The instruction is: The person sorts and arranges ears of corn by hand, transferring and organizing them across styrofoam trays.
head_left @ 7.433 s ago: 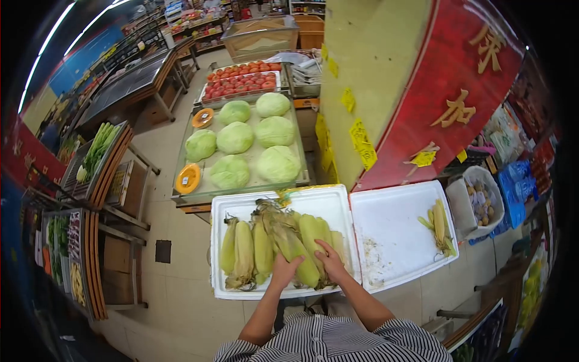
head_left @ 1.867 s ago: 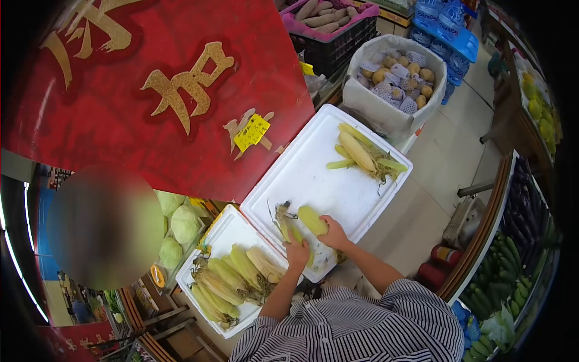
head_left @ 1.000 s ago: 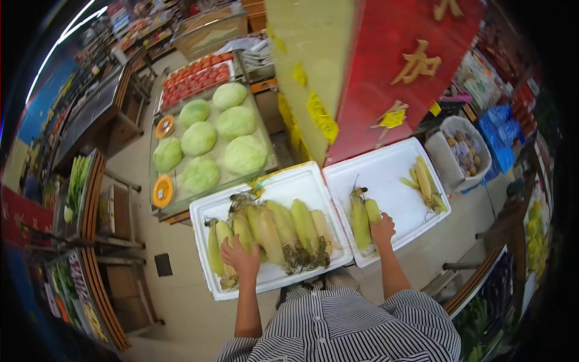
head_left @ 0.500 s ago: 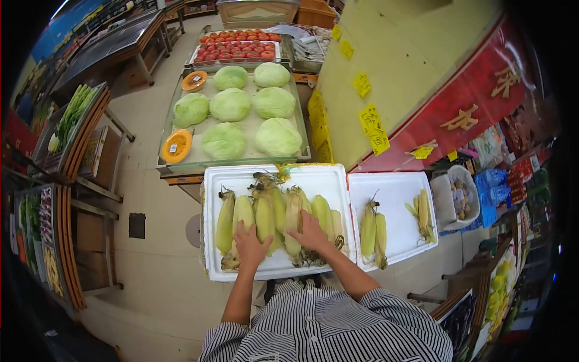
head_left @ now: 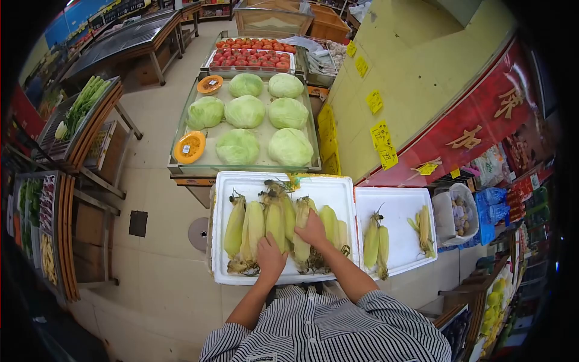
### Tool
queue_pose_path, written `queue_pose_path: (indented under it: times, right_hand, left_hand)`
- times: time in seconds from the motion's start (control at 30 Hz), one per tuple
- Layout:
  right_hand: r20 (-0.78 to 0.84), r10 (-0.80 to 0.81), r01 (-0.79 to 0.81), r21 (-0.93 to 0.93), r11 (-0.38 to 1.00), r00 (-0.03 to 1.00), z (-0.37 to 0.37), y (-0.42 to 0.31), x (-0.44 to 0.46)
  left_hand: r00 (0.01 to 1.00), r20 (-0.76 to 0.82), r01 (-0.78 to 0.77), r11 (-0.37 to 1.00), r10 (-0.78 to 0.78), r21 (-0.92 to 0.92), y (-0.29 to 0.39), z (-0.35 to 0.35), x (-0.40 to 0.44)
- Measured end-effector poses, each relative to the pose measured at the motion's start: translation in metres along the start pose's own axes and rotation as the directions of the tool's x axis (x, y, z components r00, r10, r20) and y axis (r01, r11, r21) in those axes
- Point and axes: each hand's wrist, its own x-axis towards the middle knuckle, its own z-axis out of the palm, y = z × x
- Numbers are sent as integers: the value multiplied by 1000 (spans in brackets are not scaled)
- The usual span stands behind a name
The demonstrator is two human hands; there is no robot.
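Note:
Ears of corn in pale green husks lie side by side in a white foam box (head_left: 224, 184) in front of me. My left hand (head_left: 271, 259) is curled over the lower end of a middle ear of corn (head_left: 274, 222). To its right, my right hand (head_left: 312, 231) is closed around another ear of corn (head_left: 301, 247), with the thumb side toward the middle of the row. Parts of both ears are hidden under my fingers. Several more ears, such as the leftmost ear (head_left: 235, 226), rest in the same box untouched.
A second foam tray (head_left: 398, 232) on the right holds a few ears of corn (head_left: 371, 241). Beyond the box, a display stand (head_left: 208, 136) carries cabbages (head_left: 246, 111) and cut pumpkin (head_left: 190, 147). Tomatoes (head_left: 253, 58) sit farther back. A yellow pillar (head_left: 416, 78) rises at right.
My left hand has shifted right and down, from spread fingers over the corn to a closer curl on a middle ear. My right hand has closed around its ear. The view has tilted slightly.

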Motion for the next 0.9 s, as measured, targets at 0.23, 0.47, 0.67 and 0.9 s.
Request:
queue_pose_path:
  times: [0.23,0.47,0.67,0.9]
  right_hand:
    - [-16,60,-42,545,837,998,-60,33,-17]
    - [50,256,2,980,-200,965,-183,69,-64]
    - [162,309,-38,928,-372,937,-150,196,-124]
    - [172,437,-81,972,-220,883,-181,289,-148]
  left_hand:
    - [1000,18,-13,994,11,109,-2,7,10]
    - [985,101,164,932,-139,-323,-13,-16,18]
    - [901,380,431,344,-207,-834,-46,-36,18]
    - [953,293,301,135,-79,-944,34,-47,-27]
